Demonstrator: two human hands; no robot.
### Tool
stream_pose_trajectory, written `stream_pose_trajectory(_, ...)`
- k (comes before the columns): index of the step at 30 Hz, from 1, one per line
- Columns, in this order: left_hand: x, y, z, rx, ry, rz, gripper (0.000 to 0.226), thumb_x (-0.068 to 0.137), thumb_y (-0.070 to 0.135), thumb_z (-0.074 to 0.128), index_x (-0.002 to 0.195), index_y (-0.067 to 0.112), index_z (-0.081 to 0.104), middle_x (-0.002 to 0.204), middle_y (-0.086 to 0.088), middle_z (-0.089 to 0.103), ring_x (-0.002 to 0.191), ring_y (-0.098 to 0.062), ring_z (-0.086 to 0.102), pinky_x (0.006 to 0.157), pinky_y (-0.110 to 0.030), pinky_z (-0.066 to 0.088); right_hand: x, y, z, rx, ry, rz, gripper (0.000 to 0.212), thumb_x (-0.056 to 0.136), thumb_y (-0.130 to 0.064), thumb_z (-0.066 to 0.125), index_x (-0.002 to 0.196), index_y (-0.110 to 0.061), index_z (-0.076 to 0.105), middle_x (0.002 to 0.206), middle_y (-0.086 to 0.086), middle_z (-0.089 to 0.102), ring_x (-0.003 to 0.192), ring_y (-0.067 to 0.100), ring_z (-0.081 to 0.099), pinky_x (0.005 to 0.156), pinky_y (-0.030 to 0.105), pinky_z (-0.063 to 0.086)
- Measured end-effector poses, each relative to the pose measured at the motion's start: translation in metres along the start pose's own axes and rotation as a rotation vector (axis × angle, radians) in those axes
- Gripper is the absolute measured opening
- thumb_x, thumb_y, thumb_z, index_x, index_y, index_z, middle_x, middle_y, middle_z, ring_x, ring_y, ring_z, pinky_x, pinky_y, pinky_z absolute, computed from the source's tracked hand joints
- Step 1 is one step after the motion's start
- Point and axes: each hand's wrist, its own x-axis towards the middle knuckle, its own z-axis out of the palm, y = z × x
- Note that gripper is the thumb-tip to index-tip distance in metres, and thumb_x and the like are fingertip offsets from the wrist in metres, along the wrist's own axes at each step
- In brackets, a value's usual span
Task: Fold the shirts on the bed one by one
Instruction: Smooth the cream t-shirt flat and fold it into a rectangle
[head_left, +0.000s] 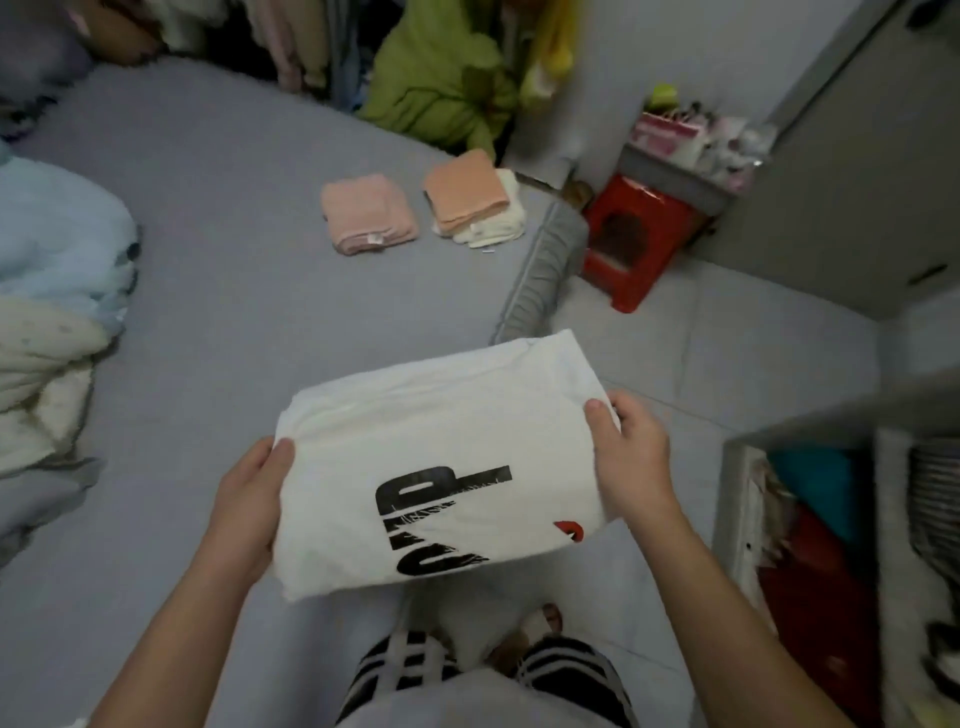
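A folded white shirt (436, 457) with black letters and a small red mark is held up in front of me, over the near corner of the grey bed (218, 322). My left hand (249, 509) grips its left edge, thumb on top. My right hand (631, 457) grips its right edge, thumb on top as well. Farther back on the bed lie a folded pink shirt (366, 213) and a folded peach shirt (465, 195) stacked on a cream one (501, 223).
Light blue and cream bedding (57, 312) is heaped at the bed's left side. A green garment (441, 83) hangs behind the bed. A red stool (631, 244) stands on the tiled floor to the right. Shelves (810, 519) with clothes are at my near right.
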Motion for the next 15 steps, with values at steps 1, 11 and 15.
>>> stream_pose_trajectory(1, -0.002, 0.011, 0.019, -0.004, -0.054, 0.001, 0.018, 0.099, 0.031, 0.054, 0.093, 0.029, 0.071, 0.095, 0.004, 0.075, 0.084, -0.013, 0.07, 0.072, -0.034, 0.053, -0.003, 0.005, -0.019, 0.025, 0.045, 0.024, 0.017, 0.094, -0.028, 0.055, 0.079, -0.027, 0.064, 0.076, -0.021, 0.064, 0.067, -0.006, 0.056, 0.054, 0.008, 0.039)
stream_pose_trajectory(11, -0.042, 0.07, 0.224, -0.033, -0.693, -0.209, 0.038, 0.098, 0.033, 0.05, 0.123, 0.009, 0.065, 0.117, -0.014, 0.071, 0.106, -0.028, 0.069, 0.089, -0.043, 0.052, -0.043, 0.089, -0.214, 0.175, 0.461, 0.213, 0.017, 0.093, -0.036, 0.053, 0.084, -0.033, 0.067, 0.08, -0.018, 0.069, 0.068, -0.001, 0.064, 0.054, 0.02, 0.05)
stream_pose_trajectory(15, -0.08, 0.066, 0.311, 0.027, -0.814, -0.14, 0.038, 0.1, 0.029, 0.048, 0.128, 0.007, 0.059, 0.12, -0.018, 0.069, 0.103, -0.03, 0.068, 0.083, -0.042, 0.056, -0.065, 0.121, -0.29, 0.181, 0.59, 0.262, 0.02, 0.092, -0.037, 0.052, 0.079, -0.044, 0.065, 0.078, -0.019, 0.068, 0.066, -0.002, 0.063, 0.051, 0.015, 0.045)
